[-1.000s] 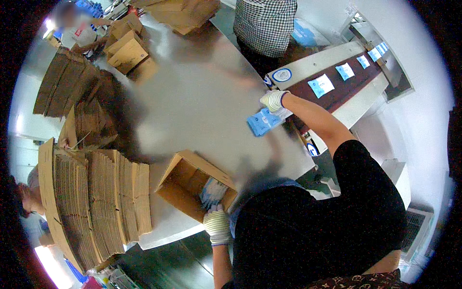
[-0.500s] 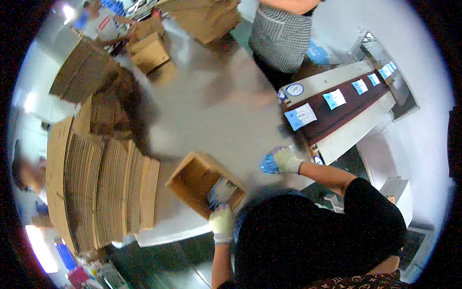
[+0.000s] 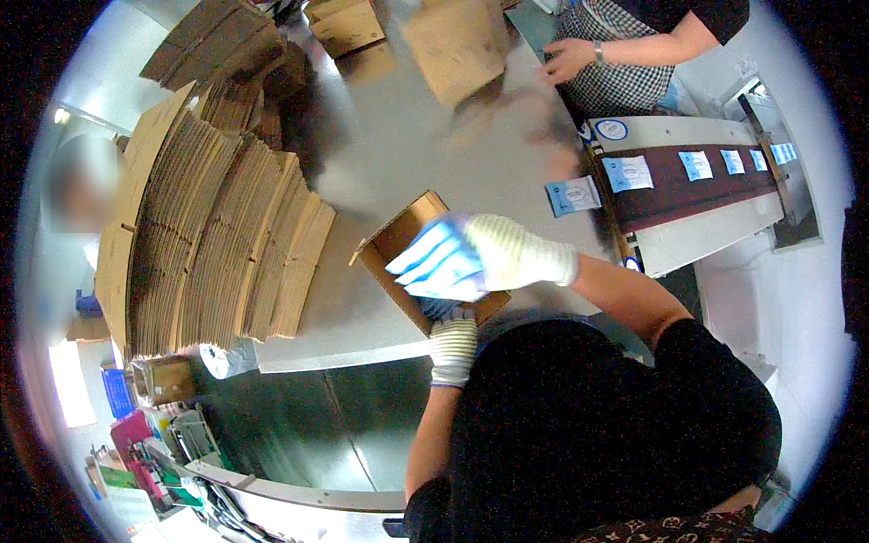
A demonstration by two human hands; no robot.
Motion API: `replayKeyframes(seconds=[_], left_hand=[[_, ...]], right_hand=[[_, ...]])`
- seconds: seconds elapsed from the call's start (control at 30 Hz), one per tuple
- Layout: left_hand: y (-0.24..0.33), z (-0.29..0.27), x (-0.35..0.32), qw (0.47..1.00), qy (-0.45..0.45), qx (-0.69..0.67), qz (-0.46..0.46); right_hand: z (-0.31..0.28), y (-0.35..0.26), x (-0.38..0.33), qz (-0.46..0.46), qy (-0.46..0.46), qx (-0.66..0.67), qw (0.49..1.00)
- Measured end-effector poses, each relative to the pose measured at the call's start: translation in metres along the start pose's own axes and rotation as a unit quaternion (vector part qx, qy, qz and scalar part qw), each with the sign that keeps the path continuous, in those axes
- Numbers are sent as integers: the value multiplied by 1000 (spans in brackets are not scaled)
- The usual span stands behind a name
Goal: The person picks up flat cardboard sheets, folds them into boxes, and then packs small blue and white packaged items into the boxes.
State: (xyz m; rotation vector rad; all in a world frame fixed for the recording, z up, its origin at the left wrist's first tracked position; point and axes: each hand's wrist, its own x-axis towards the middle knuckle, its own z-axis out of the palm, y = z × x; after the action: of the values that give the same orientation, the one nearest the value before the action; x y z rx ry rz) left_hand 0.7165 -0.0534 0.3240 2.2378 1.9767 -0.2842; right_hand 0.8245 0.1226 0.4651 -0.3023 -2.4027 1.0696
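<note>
An open brown cardboard box (image 3: 380, 276) stands tilted towards me on the table's near side. My left hand (image 3: 451, 339), in a cream knit glove with dark blue fingers, reaches over the box's near edge. Its fingertips are hidden inside, behind my other hand. Above the box opening is my right hand (image 3: 493, 253), gloved alike, its fingers together and pointing left. A pale, flat patch shows under those fingers; I cannot make out what it is. Blue-and-white packets (image 3: 627, 173) lie in a row on a dark conveyor belt (image 3: 665, 195). One packet (image 3: 572, 196) lies beyond the belt's end.
Stacks of flat cardboard (image 3: 208, 226) stand on the left of the grey table (image 3: 398, 145). More boxes (image 3: 457, 50) are at the far side. A co-worker's hand (image 3: 572, 60) is near the far right table edge, beside a checked apron (image 3: 620, 59).
My right hand has moved left from beside the conveyor to above the box. My left hand stays at the box. A packet has slid off the belt's end. The view has shifted.
</note>
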Motion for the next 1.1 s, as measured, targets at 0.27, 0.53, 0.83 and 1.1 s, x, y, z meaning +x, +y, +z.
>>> replayKeyframes(seconds=[0.27, 0.53, 0.83, 1.1], left_hand=[[18, -2, 7, 994, 103, 20, 13], [14, -3, 4, 998, -48, -44, -22], [5, -19, 13, 999, 33, 2, -27], [4, -16, 19, 989, 144, -31, -11]], right_hand=[[131, 85, 4, 157, -262, -398, 865], [87, 22, -21, 120, -201, -204, 950], [8, 23, -106, 177, 25, -12, 984], [-29, 84, -181, 271, 20, -181, 945]])
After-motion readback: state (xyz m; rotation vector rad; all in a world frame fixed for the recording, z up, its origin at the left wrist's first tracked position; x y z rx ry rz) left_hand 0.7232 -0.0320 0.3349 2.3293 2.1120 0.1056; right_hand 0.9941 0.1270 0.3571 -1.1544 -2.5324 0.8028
